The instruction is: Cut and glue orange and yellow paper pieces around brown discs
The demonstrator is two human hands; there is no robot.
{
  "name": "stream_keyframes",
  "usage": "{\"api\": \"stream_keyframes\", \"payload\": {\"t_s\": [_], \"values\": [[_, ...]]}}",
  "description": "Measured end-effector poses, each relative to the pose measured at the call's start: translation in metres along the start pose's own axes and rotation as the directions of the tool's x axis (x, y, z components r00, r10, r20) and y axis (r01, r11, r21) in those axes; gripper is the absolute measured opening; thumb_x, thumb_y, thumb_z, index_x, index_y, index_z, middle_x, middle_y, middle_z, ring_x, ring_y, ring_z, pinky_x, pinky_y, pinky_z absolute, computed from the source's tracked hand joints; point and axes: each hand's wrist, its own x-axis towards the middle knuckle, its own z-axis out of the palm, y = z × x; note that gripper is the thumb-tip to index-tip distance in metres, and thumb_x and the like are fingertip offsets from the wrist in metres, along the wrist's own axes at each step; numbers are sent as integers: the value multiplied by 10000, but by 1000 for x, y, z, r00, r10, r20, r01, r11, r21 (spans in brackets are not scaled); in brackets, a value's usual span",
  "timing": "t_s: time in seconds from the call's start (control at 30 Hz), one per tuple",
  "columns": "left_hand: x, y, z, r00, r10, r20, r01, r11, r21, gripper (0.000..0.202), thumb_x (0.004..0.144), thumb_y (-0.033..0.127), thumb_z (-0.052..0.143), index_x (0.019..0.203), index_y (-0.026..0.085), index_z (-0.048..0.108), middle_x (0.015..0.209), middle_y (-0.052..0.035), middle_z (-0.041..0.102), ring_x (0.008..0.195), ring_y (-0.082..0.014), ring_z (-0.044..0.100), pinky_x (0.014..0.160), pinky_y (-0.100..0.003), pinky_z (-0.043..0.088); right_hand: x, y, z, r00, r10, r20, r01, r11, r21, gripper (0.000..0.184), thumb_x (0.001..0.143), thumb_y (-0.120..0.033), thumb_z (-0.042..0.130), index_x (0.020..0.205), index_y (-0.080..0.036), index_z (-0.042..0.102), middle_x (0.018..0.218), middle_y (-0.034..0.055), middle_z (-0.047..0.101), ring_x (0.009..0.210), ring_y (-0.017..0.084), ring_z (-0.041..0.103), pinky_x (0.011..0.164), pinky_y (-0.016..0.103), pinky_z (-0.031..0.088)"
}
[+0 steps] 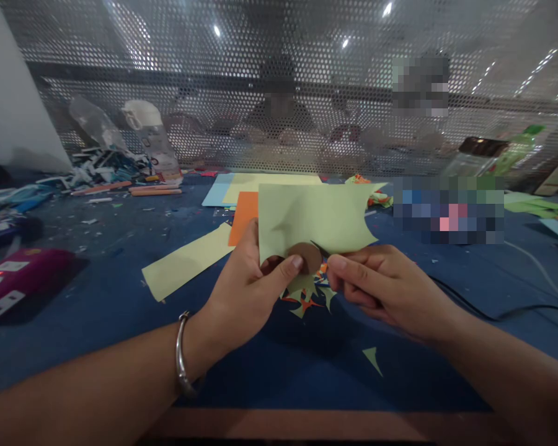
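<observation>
My left hand [242, 288] is closed on a sheet of pale green paper [316, 214], its thumb pressing a round brown disc [311, 257] flat against the lower edge. Curved bites are cut from the sheet's right edge. At the disc's right side my right hand [376, 285] is closed on scissors [320, 249]; only a thin dark blade shows against the paper, and the handles are hidden by the fingers. Green and orange paper scraps [302, 303] lie on the blue table below the hands.
A pale yellow strip [186, 263], an orange sheet [244, 214] and blue and yellow sheets [216, 189] lie behind. A purple box-like object [23, 279] and white-lidded bottle [151, 136] are left. At right are a cable [493, 318] and a dark-lidded jar [477, 158].
</observation>
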Motion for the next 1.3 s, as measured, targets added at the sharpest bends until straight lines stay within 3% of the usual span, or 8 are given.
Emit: {"api": "stream_keyframes", "payload": {"t_s": [0.23,0.4,0.7,0.93,1.03,1.17,1.3], "values": [[-1,7,1,996,-65,-61,67,997,24,543,831,149,699,1304,225,444,1065,-49,703,833,-159,704,721,-262,574,0,0,2,1000,5,-5,-5,1000,-26,443,908,-535,623,684,-155,594,454,-103,282,385,25,220,341,151,177],[-1,9,2,994,-73,-79,75,997,31,481,811,160,704,1217,235,458,879,9,678,708,-126,667,568,-196,520,0,0,3,1000,0,-19,0,1000,-23,424,895,-529,646,692,-161,592,459,-100,300,380,27,242,340,154,190],[0,7,2,995,-55,-84,60,997,50,473,820,177,693,1218,231,443,876,0,689,718,-134,682,599,-214,526,0,1,5,999,-16,-32,16,1000,-7,423,889,-532,655,700,-160,585,459,-101,325,375,22,255,336,146,207],[6,5,0,987,-50,-155,56,998,35,468,827,147,680,1212,214,423,918,-4,693,781,-135,706,700,-235,552,0,0,3,1000,-22,-3,22,1000,-16,473,883,-619,608,756,-164,587,510,-99,293,404,31,206,342,168,168],[5,3,1,990,-71,-125,79,995,61,483,840,147,674,1245,218,422,974,-16,697,799,-132,707,726,-237,560,1,0,2,995,-79,-54,71,988,-137,452,892,-616,600,791,-176,587,522,-92,306,404,40,216,355,192,172],[-2,3,4,996,-78,-41,79,996,38,518,842,205,713,1276,231,431,1092,-48,690,915,-172,711,773,-262,575,2,3,3,954,-258,-154,183,906,-381,349,899,-510,651,807,-178,597,615,-46,449,491,62,353,433,208,269],[-6,4,6,998,-60,18,59,998,25,469,857,194,696,1264,250,471,1115,-54,687,915,-190,709,773,-278,586,3,6,5,945,-298,-134,213,874,-437,258,887,-429,677,877,-174,642,683,-15,547,567,93,459,505,225,356]]}}
